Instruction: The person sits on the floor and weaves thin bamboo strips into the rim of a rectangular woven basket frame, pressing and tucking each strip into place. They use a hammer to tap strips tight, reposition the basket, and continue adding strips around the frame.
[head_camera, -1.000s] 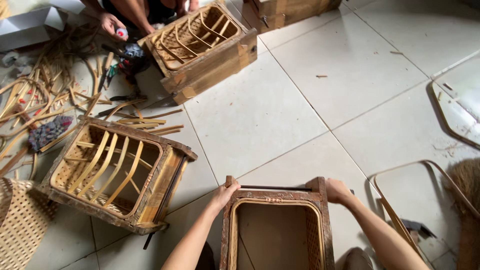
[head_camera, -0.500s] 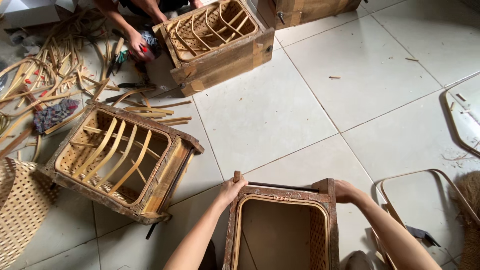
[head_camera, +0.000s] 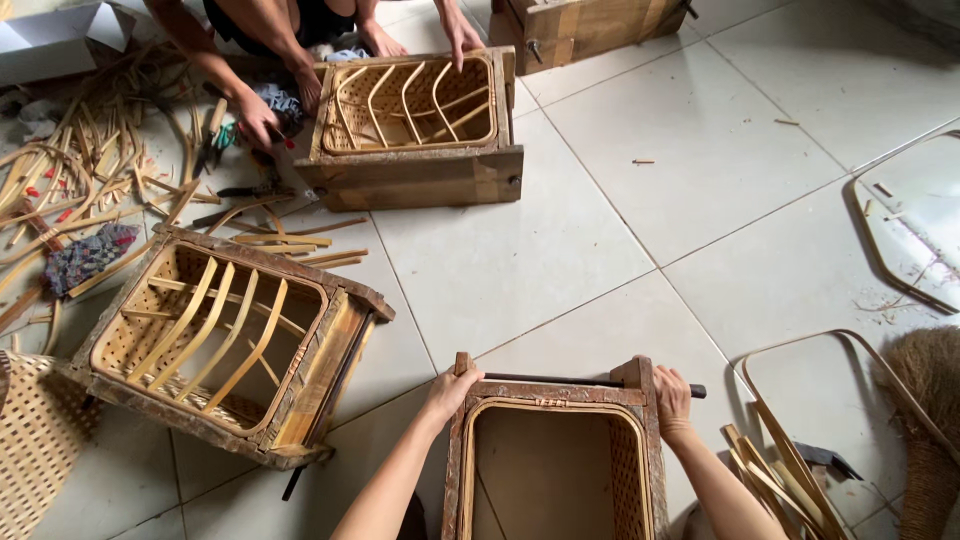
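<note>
A wooden mould box with a woven basket inside (head_camera: 556, 400) stands on the tiled floor right below me. My left hand (head_camera: 452, 390) grips its far left corner post. My right hand (head_camera: 672, 396) grips the far right corner post, next to a dark metal rod (head_camera: 560, 379) that runs along the far edge. The basket's inside is bare and open at the top.
A second mould box with bamboo ribs (head_camera: 215, 345) lies tilted at left. A third box (head_camera: 412, 125) sits at the back, where another person's hands (head_camera: 258, 118) work. Bamboo strips (head_camera: 90, 180) litter the far left. Bent frames (head_camera: 850, 400) and a broom (head_camera: 925, 400) lie at right.
The view has shifted, so the floor and the far boxes sit lower in the frame. My hands stay on the box's far corners. The other person's hands moved onto the back box.
</note>
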